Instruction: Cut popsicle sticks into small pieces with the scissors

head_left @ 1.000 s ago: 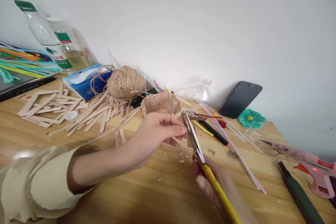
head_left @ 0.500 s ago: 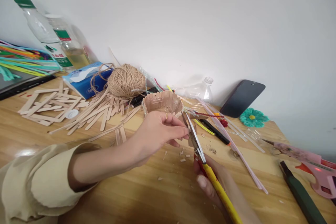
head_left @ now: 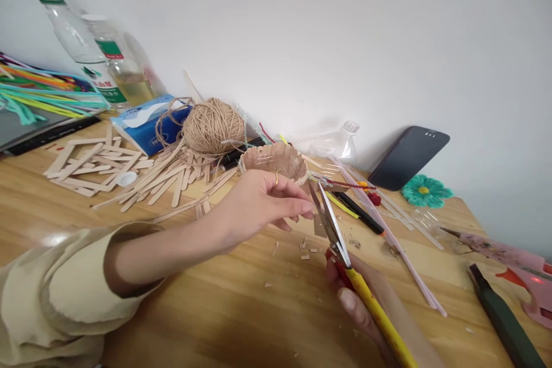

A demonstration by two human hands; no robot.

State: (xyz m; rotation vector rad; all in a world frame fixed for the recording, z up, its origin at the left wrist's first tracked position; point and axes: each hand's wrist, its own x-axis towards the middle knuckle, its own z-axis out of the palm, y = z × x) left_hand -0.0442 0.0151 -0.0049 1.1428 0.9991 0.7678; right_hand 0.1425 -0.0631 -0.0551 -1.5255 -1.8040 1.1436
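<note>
My left hand, a ring on one finger, is closed in a pinch just left of the scissor blades. What it holds, if anything, is too small to make out. My right hand grips a pair of scissors with a yellow and red handle; the blades are parted and point up and away. A small flat brown piece shows beside the blades; I cannot tell if it is held. Behind my left hand stands a small basket made of wooden sticks, with a sparkly trim, partly hidden.
Wooden sticks, a twine ball and a tissue pack lie left. Small offcuts dot the table. Toward the right are a phone, a teal flower, a pink glue gun and a dark green-handled tool.
The view has shifted slightly, so most things sit a little further right. The scissor blades are somewhat wider apart, and my left hand keeps its pinch beside them.
</note>
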